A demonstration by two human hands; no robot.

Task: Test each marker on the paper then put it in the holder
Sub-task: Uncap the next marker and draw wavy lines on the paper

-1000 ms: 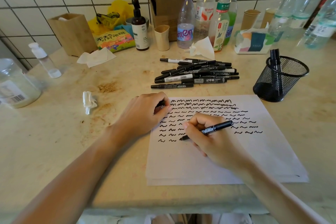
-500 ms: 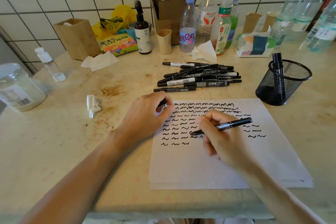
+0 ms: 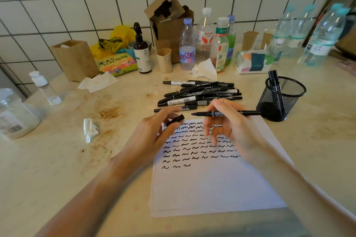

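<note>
My right hand (image 3: 237, 129) pinches an uncapped black marker (image 3: 240, 113) held level above the top of the white paper (image 3: 212, 184), its tip pointing left. My left hand (image 3: 152, 136) holds the marker's black cap (image 3: 176, 119), a short gap from the tip. The paper carries several rows of black squiggles. A pile of black markers (image 3: 200, 92) lies just beyond the paper. The black mesh holder (image 3: 283, 98) stands at the right with one marker (image 3: 275, 86) upright in it.
Bottles (image 3: 186, 44), a cardboard box (image 3: 169, 25), paper cups (image 3: 249, 39) and a tissue pack (image 3: 254, 61) line the tiled wall. A wooden box (image 3: 75, 59), a small spray bottle (image 3: 45, 87), a jar (image 3: 13, 115) and crumpled tissues (image 3: 89, 129) lie at the left.
My right hand lifted the marker off the paper and turned it level. My left hand rose from the paper's corner, bringing the cap toward the tip.
</note>
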